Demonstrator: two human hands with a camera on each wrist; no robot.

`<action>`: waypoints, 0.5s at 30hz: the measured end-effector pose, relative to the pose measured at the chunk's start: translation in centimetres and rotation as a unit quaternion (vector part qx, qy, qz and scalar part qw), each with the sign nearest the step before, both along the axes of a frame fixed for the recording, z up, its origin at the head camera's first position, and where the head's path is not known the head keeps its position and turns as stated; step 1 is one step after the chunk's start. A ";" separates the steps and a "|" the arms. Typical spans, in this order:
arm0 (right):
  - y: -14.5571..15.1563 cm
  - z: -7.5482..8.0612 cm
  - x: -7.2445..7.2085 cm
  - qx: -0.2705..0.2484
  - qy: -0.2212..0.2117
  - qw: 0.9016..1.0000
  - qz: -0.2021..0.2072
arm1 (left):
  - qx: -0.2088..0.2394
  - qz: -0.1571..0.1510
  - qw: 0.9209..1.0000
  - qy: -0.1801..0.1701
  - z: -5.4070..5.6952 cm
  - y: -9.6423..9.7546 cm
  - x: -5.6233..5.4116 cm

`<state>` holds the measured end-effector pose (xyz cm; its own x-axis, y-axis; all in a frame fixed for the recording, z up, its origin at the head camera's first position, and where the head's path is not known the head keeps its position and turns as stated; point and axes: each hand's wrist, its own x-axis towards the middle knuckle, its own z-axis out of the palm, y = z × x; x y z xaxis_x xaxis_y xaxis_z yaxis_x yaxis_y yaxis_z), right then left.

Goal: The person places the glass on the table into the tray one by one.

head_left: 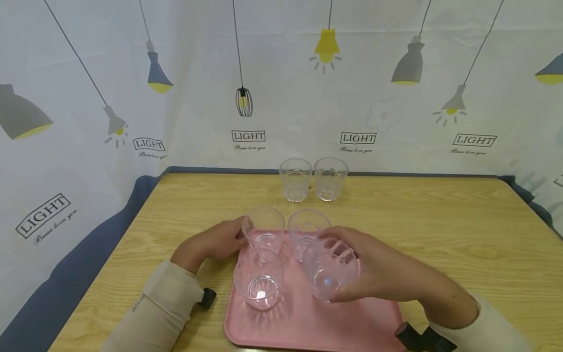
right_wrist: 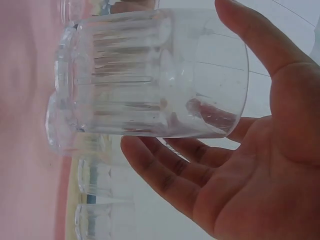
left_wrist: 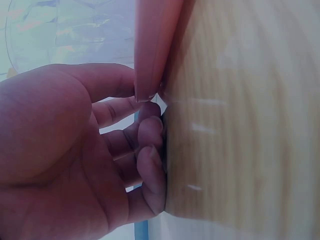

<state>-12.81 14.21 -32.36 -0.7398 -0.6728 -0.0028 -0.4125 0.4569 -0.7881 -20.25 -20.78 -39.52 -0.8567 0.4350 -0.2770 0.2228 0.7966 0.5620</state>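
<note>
My right hand grips a clear tumbler over the right half of a pink tray. The thumb lies on its near side and the fingers on its far side. In the right wrist view the held tumbler has a ribbed lower part and a smooth upper band. Three more clear tumblers stand on the tray: one front left, one back left, one at the back middle. My left hand holds the tray's left edge, thumb at the rim, other fingers curled low by the wooden table.
Two more clear tumblers, a left one and a right one, stand side by side behind the tray on the wooden table. A white cloth printed with lamps hangs around the table's back and sides.
</note>
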 end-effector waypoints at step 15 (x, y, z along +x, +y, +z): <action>-1.3 -1.5 0.4 0.026 0.016 0.999 0.018 | 0.002 -0.001 1.000 -0.002 -0.3 -0.2 -0.2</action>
